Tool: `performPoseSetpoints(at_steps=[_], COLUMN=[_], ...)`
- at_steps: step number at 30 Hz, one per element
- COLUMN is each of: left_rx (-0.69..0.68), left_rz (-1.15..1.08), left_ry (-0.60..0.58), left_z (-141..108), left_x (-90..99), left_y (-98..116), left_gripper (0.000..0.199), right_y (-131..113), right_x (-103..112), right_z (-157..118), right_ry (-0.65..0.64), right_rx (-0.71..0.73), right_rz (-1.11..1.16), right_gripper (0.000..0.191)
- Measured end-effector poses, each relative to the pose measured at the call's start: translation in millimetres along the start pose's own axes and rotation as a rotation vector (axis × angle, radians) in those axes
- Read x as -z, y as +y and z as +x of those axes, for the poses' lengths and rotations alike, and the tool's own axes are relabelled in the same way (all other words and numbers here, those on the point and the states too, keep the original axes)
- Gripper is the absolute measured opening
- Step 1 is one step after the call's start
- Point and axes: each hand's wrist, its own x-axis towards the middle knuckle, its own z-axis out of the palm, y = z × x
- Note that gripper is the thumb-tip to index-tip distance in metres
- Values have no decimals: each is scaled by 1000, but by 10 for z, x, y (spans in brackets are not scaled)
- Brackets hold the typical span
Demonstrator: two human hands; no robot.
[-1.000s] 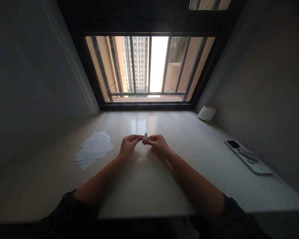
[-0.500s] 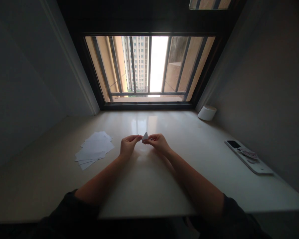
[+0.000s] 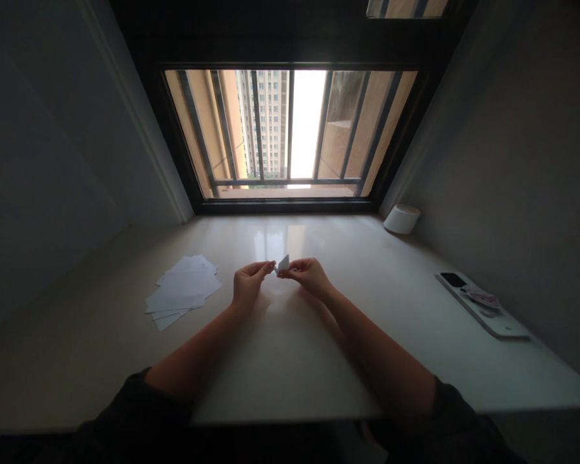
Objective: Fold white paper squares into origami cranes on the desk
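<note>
A small folded piece of white paper [image 3: 283, 263] is held up between my two hands, above the middle of the pale surface. It has a pointed flap standing upward, and much of it is covered by fingers. My left hand [image 3: 249, 281] pinches its left end between thumb and fingertips. On the other side my right hand [image 3: 309, 276] is closed on the paper's right part, thumb underneath at the front. The exact folded shape is too small to make out.
Several loose white paper sheets [image 3: 183, 287] lie in an overlapping pile to the left. A phone [image 3: 483, 306] with a ring-like grip rests at the right. Near the window [image 3: 290, 205], a white cylindrical object [image 3: 402, 220] stands at the back right corner.
The flap of the folded paper has tilted slightly to the right and looks wider. A thin tip now shows above the left fingers. Both hands stay almost in place.
</note>
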Motion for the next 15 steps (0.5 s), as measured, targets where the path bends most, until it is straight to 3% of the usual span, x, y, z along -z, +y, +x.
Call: performPoseSetpoints(at_steps=[5,15], left_rx=[-20,11], left_rz=[10,25], left_ry=[-2,14], left_z=[-31,-20], left_x=[-6,9], left_y=[27,-13], left_gripper=[29,36], right_y=[-6,-62], right_x=[5,-26], right_z=[-9,-28], right_ry=[10,64], right_rx=[37,63], right_rz=[-130,-122], right_gripper=[30,32])
